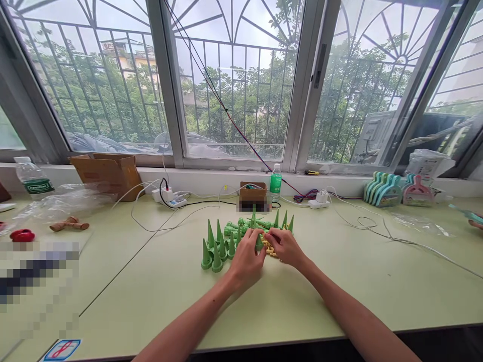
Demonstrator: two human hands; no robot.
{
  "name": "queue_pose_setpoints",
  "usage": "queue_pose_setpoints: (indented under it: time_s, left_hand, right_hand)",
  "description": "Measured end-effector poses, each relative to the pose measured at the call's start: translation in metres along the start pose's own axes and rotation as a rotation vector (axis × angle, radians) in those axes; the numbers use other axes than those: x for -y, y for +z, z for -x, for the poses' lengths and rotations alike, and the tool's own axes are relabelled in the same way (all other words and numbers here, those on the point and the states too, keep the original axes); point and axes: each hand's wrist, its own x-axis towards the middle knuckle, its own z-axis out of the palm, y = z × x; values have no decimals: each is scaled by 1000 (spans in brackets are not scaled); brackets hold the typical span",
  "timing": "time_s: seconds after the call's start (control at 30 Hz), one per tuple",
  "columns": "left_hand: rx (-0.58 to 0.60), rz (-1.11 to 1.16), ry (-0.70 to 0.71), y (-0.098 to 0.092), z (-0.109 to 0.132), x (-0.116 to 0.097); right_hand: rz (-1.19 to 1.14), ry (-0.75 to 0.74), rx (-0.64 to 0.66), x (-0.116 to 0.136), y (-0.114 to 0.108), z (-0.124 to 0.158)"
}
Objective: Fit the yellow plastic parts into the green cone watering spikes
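My left hand [247, 256] is closed around a green cone-shaped plastic spike [258, 243], held with its point up. Close beside it, my right hand [287, 246] pinches at the spike's upper part. Whatever lies between those fingertips is too small to make out. Several more green spikes [216, 257] stand point up on the table to the left of my hands. Behind them lie green ribbed pieces [231, 229], partly covered by my fingers. Small yellow parts [270, 250] are heaped under and between my hands.
Along the window side of the pale green table [151, 291] stand a small brown box [253, 191], a green-labelled bottle [275, 180] and power strips with cables [173, 200]. A large cardboard box [107, 173] is at left. Pastel plastic items [383, 190] and another person's hand [476, 222] are at right.
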Motion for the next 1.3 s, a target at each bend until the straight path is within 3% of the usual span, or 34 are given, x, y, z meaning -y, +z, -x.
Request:
queue_pose_setpoints:
  time_s: [1.3]
  left_hand:
    - [16,20,15,2,1,0]
  right_hand:
    - [88,-23,-35,-2,1,-1]
